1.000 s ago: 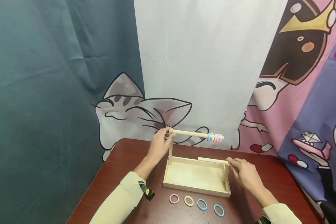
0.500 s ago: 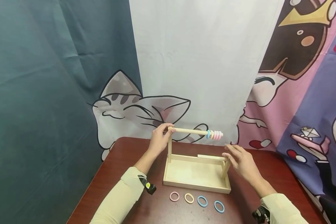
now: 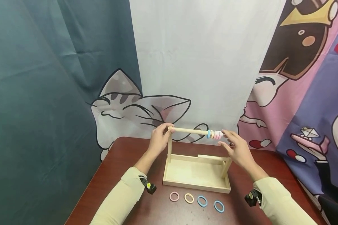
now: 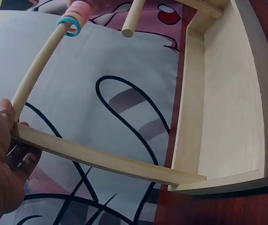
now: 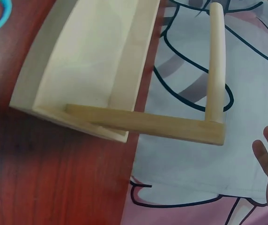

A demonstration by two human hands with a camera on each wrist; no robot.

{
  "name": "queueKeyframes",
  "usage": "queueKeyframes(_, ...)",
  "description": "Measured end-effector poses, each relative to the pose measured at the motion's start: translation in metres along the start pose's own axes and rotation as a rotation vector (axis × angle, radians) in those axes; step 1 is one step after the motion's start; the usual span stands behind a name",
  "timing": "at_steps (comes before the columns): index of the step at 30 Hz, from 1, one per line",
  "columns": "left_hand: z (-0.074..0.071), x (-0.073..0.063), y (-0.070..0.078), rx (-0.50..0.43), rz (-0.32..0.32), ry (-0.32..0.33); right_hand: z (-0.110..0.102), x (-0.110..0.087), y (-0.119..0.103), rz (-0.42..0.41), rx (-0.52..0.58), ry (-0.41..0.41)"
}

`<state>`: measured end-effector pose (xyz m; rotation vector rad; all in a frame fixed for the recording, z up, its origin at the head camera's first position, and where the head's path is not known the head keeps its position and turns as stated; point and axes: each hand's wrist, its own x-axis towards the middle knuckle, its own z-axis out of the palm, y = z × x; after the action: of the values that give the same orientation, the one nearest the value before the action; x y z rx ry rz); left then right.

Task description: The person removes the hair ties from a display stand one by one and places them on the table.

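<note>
A light wooden stand, a shallow tray [image 3: 192, 172] with a tall post and a short post, sits on the table. The upper rod [image 3: 190, 131] runs rightward from the tall post [image 4: 101, 159]; its far end bears several pink and cream rings [image 3: 217, 135] and a blue ring [image 3: 208, 134]. My left hand [image 3: 159, 137] grips the corner where the upper rod meets the tall post. My right hand [image 3: 238, 150] is at the rod's ringed end, fingers extended, thumb apart below; contact with the tip is hard to tell. The short post carries a bare lower rod [image 5: 216, 65].
In front of the tray lie loose rings on the red-brown table [image 3: 129, 159]: a pink one [image 3: 174, 196], a cream one [image 3: 189, 198] and two blue ones, the left blue ring [image 3: 202, 201] and the right blue ring [image 3: 219, 206]. A printed curtain [image 3: 169, 62] hangs behind.
My right hand has left the top of the short post and moved up and left to the ringed end of the upper rod. The left hand keeps its grip on the corner.
</note>
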<state>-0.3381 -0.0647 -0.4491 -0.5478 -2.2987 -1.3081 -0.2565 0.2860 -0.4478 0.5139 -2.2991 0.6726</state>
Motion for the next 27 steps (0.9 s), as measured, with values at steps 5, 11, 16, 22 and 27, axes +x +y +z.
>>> queueKeyframes(5, 0.0, 0.002, -0.002, 0.0, 0.003, 0.004, 0.003, 0.01, 0.001, -0.006, 0.002, 0.016)
queueKeyframes(11, 0.001, -0.001, -0.005, -0.019, 0.015, 0.002, 0.006, 0.012, 0.002, 0.035, 0.071, -0.026)
queueKeyframes(16, 0.0, -0.006, -0.009, -0.044, 0.01, 0.005, 0.011, 0.011, 0.0, 0.057, 0.068, -0.018)
queueKeyframes(22, 0.001, -0.005, -0.009, -0.038, 0.009, 0.011, 0.011, 0.01, 0.0, 0.068, 0.039, 0.022)
queueKeyframes(27, 0.001, -0.005, -0.007, -0.062, -0.009, 0.0, 0.008, 0.01, 0.0, 0.034, 0.05, 0.037)
